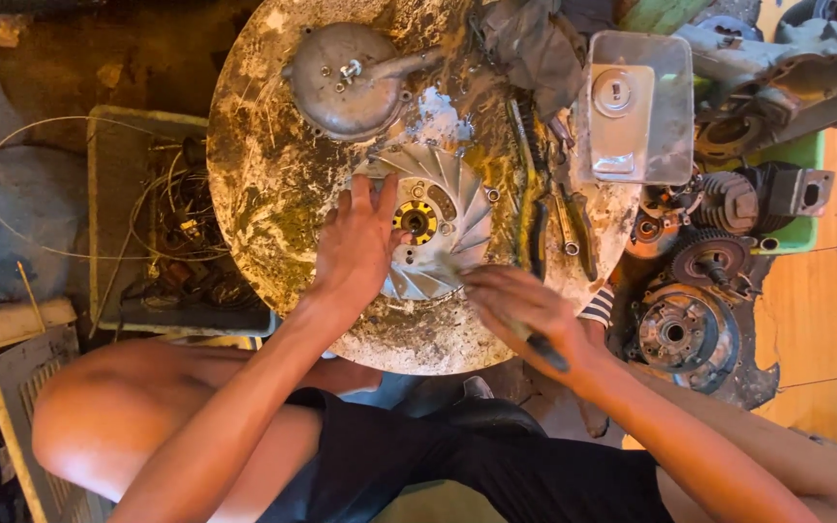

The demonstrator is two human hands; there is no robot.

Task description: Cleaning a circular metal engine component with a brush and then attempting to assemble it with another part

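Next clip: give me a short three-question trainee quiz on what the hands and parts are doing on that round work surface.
1. True or false: the left hand lies flat on the finned flywheel.
2. What does the right hand hold? A) a dark-handled tool B) a hammer C) nothing
3. Which part lies on the round worktop beyond the flywheel, away from the person?

Key
1. True: the palm and fingers press on the flywheel's left side.
2. A: the hand grips the tool near the flywheel's lower right edge; its tip is blurred.
3. A domed grey metal cover.
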